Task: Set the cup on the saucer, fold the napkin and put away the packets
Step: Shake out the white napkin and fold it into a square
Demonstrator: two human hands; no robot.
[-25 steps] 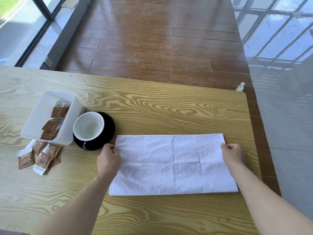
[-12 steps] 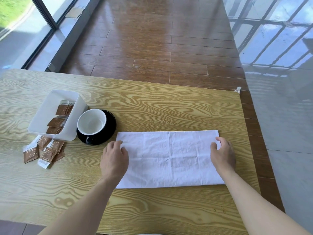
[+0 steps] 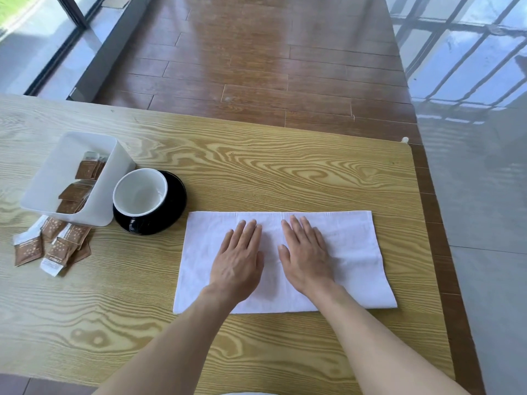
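Head view shows the white cloth napkin [image 3: 336, 252] lying flat on the wooden table [image 3: 256, 172] as a wide rectangle, its long axis running left to right across the person's front, short edges facing the table's sides. Both hands lie side by side on its middle, the left hand [image 3: 238, 259] and the right hand [image 3: 306, 256] flat with fingers straight and pointing away, pressing rather than gripping. I judge the napkin light, soft and limp, likely to slide on the smooth wood; a short edge, pinched at both corners, looks the best hold for the next fold. To the left, the white-lined cup [image 3: 139, 195] sits on the black saucer [image 3: 174, 195]. Some brown packets [image 3: 54, 246] lie loose on the table beside the white bin [image 3: 68, 172], others inside it.
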